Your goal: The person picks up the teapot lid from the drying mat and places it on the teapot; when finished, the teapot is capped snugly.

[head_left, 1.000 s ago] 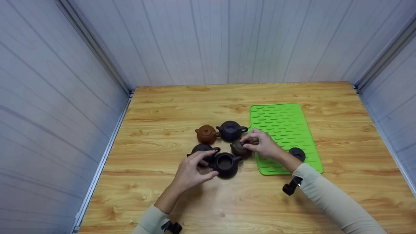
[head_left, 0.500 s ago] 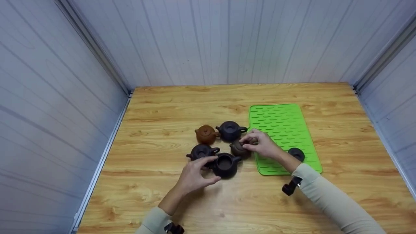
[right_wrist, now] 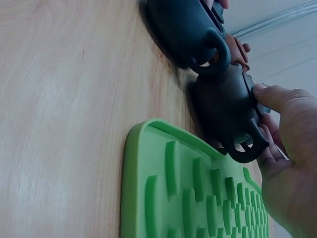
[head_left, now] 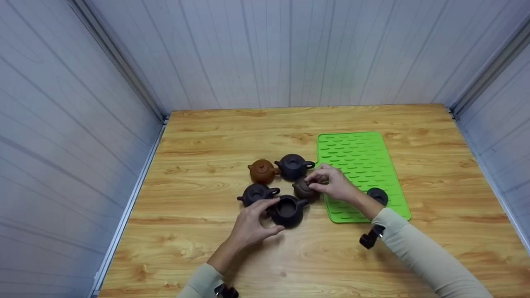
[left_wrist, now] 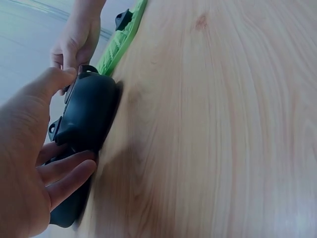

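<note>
In the head view my left hand (head_left: 250, 225) curves with spread thumb and fingers beside a black teapot (head_left: 291, 220) whose round mouth is uncovered. From the left wrist, the thumb and fingers of that hand (left_wrist: 22, 148) span the pot's (left_wrist: 89, 109) side without closing round it. My right hand (head_left: 336, 185) pinches the lid of a small brown teapot (head_left: 303, 193), which sits against the green mat's left edge. The right wrist view has the thumb of the right hand (right_wrist: 297, 134) on the lid edge above the teapot's body (right_wrist: 220, 101); the lid is partly hidden by the fingers.
A loose black lid (head_left: 377, 196) lies on the green ridged mat (head_left: 352, 153). Close together stand an orange-brown teapot (head_left: 262, 173), a dark teapot (head_left: 292, 169) at the back and another black teapot (head_left: 253, 194) at left. Pale panel walls (head_left: 269, 54) border the wooden table (head_left: 207, 145).
My left hand has shifted right, from over the left black teapot to the side of the uncovered one. The right hand keeps its place on the brown teapot's lid.
</note>
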